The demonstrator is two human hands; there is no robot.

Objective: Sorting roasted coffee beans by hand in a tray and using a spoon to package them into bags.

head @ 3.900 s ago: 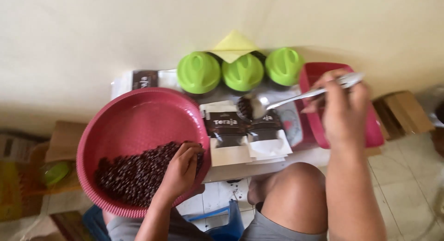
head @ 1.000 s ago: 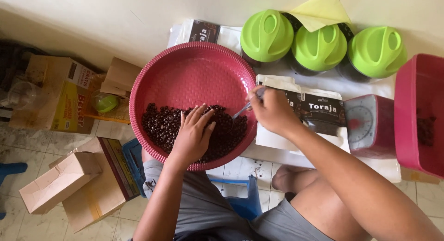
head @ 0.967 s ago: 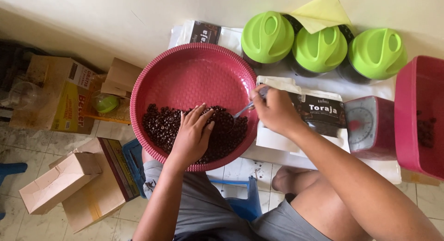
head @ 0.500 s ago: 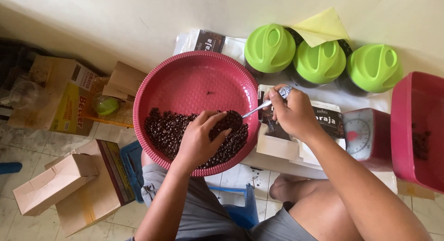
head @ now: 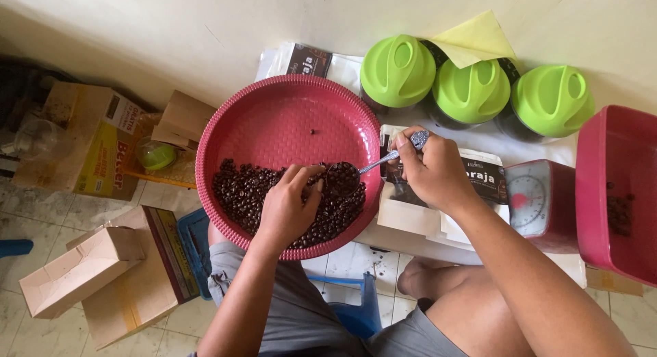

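Bare basin (head: 287,117) half beyond beans (head: 253,193)

Single head cam – looks steeply down from above, close over the pink basin (head: 287,110) and low table (head: 534,148) by a wall – no 2nd view.

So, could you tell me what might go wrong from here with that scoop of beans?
The spoon, held by the right hand, looks heaped with coffee beans, so some could roll off as it leaves the red basin. The left hand is pressing beans toward the bowl of the spoon and could push some over the near rim. The basin overhangs the table edge toward the lap, so a hard press there might tip it.
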